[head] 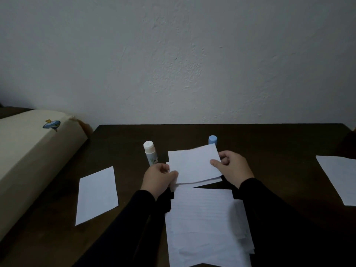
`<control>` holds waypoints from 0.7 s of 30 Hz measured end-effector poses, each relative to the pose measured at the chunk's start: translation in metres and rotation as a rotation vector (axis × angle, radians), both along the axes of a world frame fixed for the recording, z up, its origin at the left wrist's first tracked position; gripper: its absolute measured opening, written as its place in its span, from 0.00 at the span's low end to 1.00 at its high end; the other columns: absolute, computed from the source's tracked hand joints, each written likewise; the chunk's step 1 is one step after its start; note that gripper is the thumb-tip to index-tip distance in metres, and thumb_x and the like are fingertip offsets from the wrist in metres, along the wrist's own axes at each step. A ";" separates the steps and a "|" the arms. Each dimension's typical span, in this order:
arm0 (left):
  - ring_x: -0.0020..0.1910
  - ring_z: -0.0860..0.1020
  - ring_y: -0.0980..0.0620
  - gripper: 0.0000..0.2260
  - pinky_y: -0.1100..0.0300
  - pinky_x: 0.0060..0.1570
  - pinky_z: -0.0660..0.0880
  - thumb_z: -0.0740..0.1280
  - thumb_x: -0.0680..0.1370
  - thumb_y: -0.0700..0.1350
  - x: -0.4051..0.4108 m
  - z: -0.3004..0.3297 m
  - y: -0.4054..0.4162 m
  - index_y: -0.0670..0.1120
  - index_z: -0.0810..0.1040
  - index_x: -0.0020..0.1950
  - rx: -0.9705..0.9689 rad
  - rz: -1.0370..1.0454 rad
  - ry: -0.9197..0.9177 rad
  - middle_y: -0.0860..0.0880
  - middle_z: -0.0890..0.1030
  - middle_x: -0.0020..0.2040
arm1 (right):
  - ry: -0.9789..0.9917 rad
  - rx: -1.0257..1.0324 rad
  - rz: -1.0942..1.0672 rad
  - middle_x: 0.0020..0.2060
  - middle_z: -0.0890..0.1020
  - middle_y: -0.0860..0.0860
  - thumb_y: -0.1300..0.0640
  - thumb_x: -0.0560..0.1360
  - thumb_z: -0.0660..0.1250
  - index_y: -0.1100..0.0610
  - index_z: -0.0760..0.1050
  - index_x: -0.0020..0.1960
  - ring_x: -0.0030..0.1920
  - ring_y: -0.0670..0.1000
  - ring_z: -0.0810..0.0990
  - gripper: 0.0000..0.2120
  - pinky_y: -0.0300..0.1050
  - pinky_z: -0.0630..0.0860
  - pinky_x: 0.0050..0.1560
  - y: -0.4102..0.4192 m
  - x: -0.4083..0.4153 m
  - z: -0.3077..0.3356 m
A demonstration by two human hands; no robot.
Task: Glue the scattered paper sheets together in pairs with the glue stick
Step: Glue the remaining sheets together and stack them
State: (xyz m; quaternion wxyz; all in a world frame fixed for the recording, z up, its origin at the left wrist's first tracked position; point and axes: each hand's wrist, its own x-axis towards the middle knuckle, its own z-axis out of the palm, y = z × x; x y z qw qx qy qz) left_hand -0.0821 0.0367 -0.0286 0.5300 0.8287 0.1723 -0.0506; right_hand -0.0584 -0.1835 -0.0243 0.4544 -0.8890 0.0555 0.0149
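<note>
Blue cap (212,139) partly hidden; right sheet (341,178) cut by edge.

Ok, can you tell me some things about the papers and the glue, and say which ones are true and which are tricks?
1. Both hands hold the same paper. True: the left hand and right hand pinch the sheet at its sides.
2. The glue stick is lying flat. False: it stands upright on the table.
3. A blue cap peeks out behind the held sheet. True.
4. The loose sheet on the left touches the stack. False: dark table shows between it and the stack.
5. The glue stick is in a hand. False: no hand touches it.
</note>
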 end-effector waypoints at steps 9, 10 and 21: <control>0.40 0.81 0.52 0.14 0.65 0.37 0.75 0.73 0.72 0.43 -0.004 0.000 0.004 0.50 0.73 0.55 0.086 -0.050 0.021 0.46 0.82 0.45 | 0.094 -0.223 0.020 0.35 0.76 0.45 0.45 0.74 0.69 0.48 0.76 0.55 0.38 0.45 0.74 0.12 0.52 0.75 0.58 0.006 0.012 -0.008; 0.39 0.81 0.53 0.14 0.66 0.35 0.74 0.73 0.73 0.43 -0.005 -0.001 0.004 0.50 0.73 0.55 0.090 -0.056 0.017 0.47 0.81 0.45 | 0.092 -0.233 0.015 0.35 0.76 0.45 0.44 0.74 0.69 0.47 0.76 0.54 0.38 0.45 0.74 0.12 0.53 0.74 0.59 0.007 0.012 -0.009; 0.45 0.77 0.56 0.05 0.69 0.40 0.71 0.71 0.74 0.43 -0.005 0.001 0.004 0.47 0.78 0.48 0.358 -0.155 -0.033 0.52 0.79 0.45 | 0.036 -0.487 -0.006 0.49 0.77 0.46 0.41 0.72 0.70 0.48 0.73 0.62 0.53 0.48 0.76 0.22 0.51 0.72 0.60 0.008 0.011 -0.011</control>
